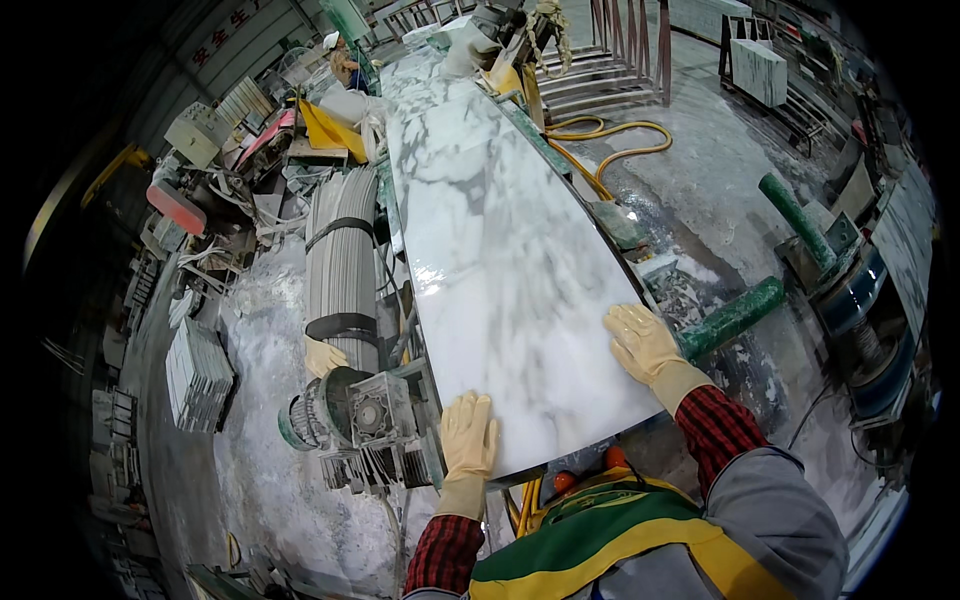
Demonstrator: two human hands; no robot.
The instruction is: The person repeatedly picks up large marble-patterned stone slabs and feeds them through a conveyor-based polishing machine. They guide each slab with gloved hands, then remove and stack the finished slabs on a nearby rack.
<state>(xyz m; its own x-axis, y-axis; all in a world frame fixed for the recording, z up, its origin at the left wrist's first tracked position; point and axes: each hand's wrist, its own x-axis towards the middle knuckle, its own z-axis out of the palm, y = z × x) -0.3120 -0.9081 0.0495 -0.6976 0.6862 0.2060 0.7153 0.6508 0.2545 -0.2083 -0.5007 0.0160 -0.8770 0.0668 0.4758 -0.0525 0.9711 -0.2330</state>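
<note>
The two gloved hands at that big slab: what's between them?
In the head view, only the white, grey-streaked slab lies between the left hand and the right hand; nothing rests on that stretch.

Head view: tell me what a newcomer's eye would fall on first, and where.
The long white slab with grey veins dominates, running from just before the person up the picture's middle. Near its close end, the gloved left hand lies at its left edge and the gloved right hand at its right edge. A bright yellow sheet-like piece stands out at upper left.
</note>
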